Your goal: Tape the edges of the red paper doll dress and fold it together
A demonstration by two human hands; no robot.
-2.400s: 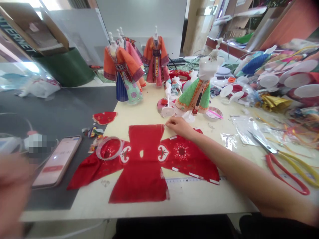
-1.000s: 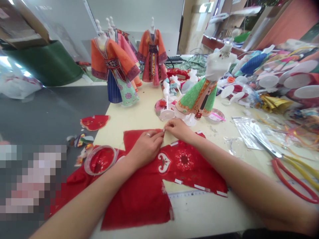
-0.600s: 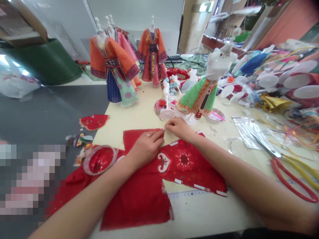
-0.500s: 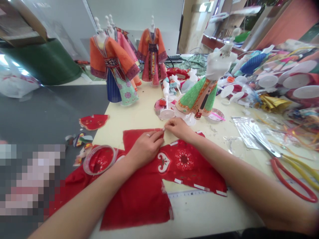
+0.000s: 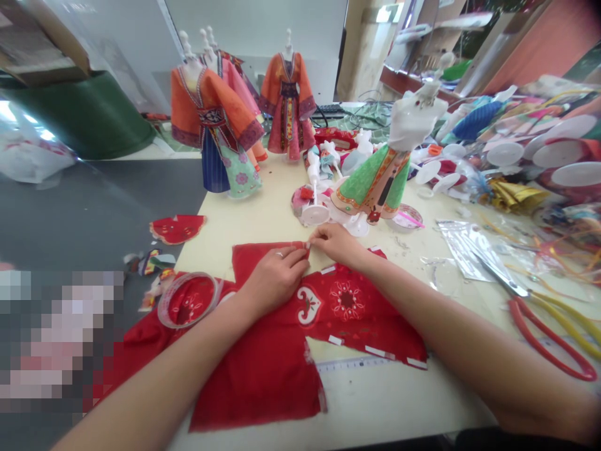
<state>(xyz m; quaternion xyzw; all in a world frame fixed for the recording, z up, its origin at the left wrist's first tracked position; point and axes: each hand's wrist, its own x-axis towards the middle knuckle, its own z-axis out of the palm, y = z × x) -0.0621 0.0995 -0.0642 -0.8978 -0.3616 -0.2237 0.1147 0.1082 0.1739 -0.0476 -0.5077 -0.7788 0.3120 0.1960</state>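
Note:
A red cross-shaped cloth garment piece point(image 5: 263, 369) with white and red embroidered motifs lies flat on the pale table point(image 5: 263, 216). My left hand point(image 5: 275, 279) rests on the cloth, its fingers pinched at the top right corner. My right hand point(image 5: 335, 241) meets it there, fingertips pinched on a small white strip at the cloth's edge. A clear roll of tape point(image 5: 188, 299) lies on the cloth's left sleeve.
Doll mannequins in orange robes point(image 5: 213, 125) point(image 5: 287, 103) and one in a green skirt point(image 5: 382, 169) stand behind. Red and yellow handled scissors point(image 5: 549, 316) lie at the right near plastic wrappers point(image 5: 462, 247). A red collar piece point(image 5: 177, 228) lies on the dark mat at left.
My left hand came in from the left and settled on the cloth beside my right hand. Over the last second both hands have stayed nearly still at the corner.

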